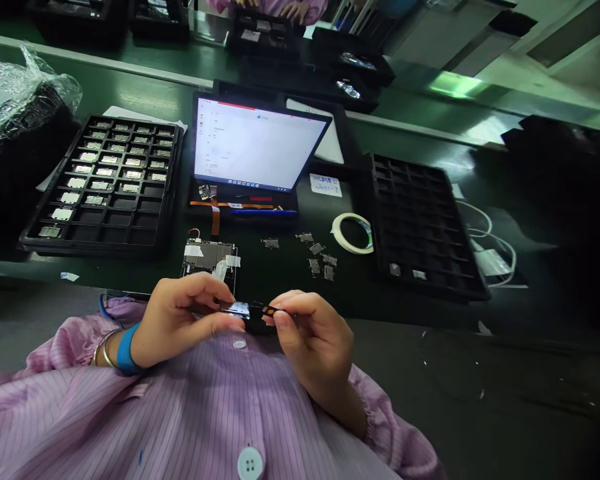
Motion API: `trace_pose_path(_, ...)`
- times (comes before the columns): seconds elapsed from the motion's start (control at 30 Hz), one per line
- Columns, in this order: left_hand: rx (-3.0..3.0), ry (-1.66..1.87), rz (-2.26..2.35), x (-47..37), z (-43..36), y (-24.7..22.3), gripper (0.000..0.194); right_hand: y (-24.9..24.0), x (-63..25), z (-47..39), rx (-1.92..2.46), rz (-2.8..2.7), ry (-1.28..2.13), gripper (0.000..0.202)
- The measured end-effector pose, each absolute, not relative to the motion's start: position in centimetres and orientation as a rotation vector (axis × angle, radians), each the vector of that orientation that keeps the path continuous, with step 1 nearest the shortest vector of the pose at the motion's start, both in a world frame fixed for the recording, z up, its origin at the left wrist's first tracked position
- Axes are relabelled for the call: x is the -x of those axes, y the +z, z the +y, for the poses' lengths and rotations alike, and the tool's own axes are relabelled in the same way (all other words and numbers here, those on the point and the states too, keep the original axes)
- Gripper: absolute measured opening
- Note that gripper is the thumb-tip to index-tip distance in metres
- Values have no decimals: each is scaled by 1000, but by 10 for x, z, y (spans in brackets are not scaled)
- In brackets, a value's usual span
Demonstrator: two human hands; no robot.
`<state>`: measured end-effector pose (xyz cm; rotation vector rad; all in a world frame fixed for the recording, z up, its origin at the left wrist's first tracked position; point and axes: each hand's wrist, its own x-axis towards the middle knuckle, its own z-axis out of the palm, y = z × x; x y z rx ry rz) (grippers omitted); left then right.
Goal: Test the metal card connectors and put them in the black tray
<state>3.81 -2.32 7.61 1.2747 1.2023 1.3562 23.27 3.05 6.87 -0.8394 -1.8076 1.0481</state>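
My left hand (175, 320) is closed on a small silvery electronic module (238, 309), held between thumb and fingers close to my body. Opposite it, my right hand (315, 333) pinches a small black piece (269, 311) with an orange spot. Thin dark ends stick out of this piece towards the module; whether they touch it I cannot tell. Just beyond my left hand lies a circuit board (210, 255) with bits of white tape, partly hidden by my fingers. An orange ribbon cable (215, 220) runs from it towards the laptop (255, 150).
Several small metal plates (316, 249) lie beside a tape roll (353, 233). On the left stands a black compartment tray (95, 247) with modules; another tray (425, 220) is on the right. A blue pen (263, 212) rests on the laptop. Across the bench are a person's hands (295, 10).
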Motion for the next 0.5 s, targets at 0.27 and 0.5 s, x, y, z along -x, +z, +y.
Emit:
trace_pose_path(0.27,-1015,1198,1171,-41,-20,73,25,73,-229,32,985,-1679,1365,14)
trace_pose_path(0.5,-978,1308,1219,-43,-18,72,22,71,-223,31,1001,-1557,1523,16)
